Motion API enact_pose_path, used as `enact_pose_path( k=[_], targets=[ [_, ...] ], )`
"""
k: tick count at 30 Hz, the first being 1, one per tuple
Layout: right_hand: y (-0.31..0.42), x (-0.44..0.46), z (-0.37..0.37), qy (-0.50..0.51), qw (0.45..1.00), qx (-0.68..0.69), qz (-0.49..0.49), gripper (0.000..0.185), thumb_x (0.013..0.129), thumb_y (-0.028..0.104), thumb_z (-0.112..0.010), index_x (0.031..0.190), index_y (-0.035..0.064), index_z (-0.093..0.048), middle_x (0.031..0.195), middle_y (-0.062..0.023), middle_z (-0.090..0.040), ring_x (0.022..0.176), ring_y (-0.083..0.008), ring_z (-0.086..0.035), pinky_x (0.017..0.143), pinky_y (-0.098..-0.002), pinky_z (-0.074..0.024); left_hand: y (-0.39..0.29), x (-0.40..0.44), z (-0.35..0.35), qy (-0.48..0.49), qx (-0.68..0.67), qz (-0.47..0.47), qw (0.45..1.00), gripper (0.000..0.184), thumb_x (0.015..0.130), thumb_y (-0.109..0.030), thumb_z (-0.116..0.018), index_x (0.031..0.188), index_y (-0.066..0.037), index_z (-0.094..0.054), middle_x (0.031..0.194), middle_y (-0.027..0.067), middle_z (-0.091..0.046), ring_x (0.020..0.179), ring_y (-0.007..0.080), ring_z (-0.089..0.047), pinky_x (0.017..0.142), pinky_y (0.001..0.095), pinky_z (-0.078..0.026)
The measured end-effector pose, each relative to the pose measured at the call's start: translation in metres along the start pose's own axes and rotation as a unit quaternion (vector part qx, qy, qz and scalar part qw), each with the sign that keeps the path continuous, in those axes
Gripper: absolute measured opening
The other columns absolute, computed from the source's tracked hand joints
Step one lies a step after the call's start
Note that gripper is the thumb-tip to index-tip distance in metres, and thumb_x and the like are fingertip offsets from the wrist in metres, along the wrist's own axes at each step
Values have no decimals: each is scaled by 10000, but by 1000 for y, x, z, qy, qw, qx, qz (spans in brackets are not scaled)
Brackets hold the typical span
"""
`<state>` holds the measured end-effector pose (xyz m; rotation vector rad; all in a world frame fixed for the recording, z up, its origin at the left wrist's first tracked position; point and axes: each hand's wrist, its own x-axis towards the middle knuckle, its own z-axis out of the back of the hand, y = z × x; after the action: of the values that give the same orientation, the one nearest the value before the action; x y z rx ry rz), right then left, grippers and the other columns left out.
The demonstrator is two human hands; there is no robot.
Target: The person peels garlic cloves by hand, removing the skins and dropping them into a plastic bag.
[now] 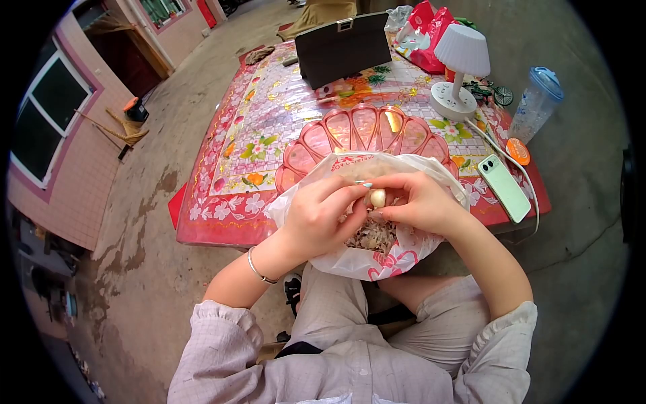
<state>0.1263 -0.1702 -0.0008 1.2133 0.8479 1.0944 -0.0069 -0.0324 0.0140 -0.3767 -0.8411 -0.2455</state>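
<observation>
Inwardly curled left hand (321,210) — grip unclear, right hand (427,204) pinching pale clove (378,198), over plastic bag (355,264)

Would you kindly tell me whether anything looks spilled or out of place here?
The plastic bag overhangs the near edge of the table, looking slightly precarious. Dark patches mark the floor at left, perhaps a spill.

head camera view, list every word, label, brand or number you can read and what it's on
None reads clearly enough to quote.
White plastic bag: red lettering near its far rim, too small and blurred.
Orange round disc: pale marks, too small to read.
Red bag: pale print, too blurred to tell whether it is text.
</observation>
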Motion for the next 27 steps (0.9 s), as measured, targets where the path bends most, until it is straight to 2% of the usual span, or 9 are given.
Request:
enact_pose_path(
  k=[3,6,10,13,15,16,18,25,27],
  targets=[
    [5,-1,-1,7,999,54,4,370,707,10,-629,1069,-16,-554,865,-44,-596,733,-72,-543,639,-214,-455,-1,0,2,32,-26,21,999,124,628,-30,-600,751,-21,-580,661,86,-557,527,204,-545,460,296,-427],
    [5,-1,-4,-8,998,55,20,353,724,-8,-605,1073,-8,-554,861,-40,-587,716,-74,-546,628,-210,-457,-5,2,1,152,5,62,986,110,656,-110,-581,735,-36,-563,637,84,-539,530,238,-542,465,315,-419],
    [9,-2,-4,-32,993,115,0,347,734,-13,-594,1078,-10,-550,833,-29,-578,684,-67,-541,601,-202,-453,-2,1,-3,126,0,81,989,141,663,-114,-592,772,-32,-560,650,92,-539,538,235,-543,476,309,-423],
    [11,-3,-4,-35,993,110,-19,350,735,0,-601,1081,-15,-546,804,-19,-568,653,-57,-531,574,-200,-448,-5,5,-1,74,-27,91,993,171,679,-82,-584,838,-24,-567,674,102,-543,556,228,-550,494,306,-433],
    [13,-5,-4,-51,998,46,-1,359,729,16,-607,1081,-23,-546,776,-8,-561,636,-41,-508,561,-190,-433,-3,5,-1,36,-68,76,994,207,677,-17,-582,884,-9,-583,725,112,-566,589,220,-567,512,303,-446],
    [13,-5,-4,-51,998,46,-1,359,729,16,-607,1081,-23,-546,776,-8,-561,636,-41,-508,561,-190,-433,-1,4,-1,36,-68,76,994,207,677,-17,-582,884,-9,-583,725,112,-566,589,220,-567,512,303,-446],
    [9,-5,-3,-53,998,-15,25,386,714,30,-606,1090,-27,-543,743,3,-547,620,-33,-481,552,-184,-413,3,1,-1,35,-55,11,998,230,676,25,-591,905,1,-595,767,114,-591,613,217,-586,528,294,-464],
    [8,-5,-3,-57,998,-12,26,418,690,43,-605,1098,-27,-543,719,8,-538,603,-35,-460,536,-189,-392,2,-2,-4,45,-59,27,997,170,688,8,-617,858,4,-612,789,117,-609,617,211,-604,527,285,-480],
    [10,-6,-2,-53,997,-47,21,407,686,56,-613,1082,-19,-557,693,8,-534,592,-34,-453,529,-191,-389,3,-2,-4,54,-64,25,996,167,691,12,-610,857,3,-613,798,117,-611,634,217,-607,540,287,-483]
  ],
)
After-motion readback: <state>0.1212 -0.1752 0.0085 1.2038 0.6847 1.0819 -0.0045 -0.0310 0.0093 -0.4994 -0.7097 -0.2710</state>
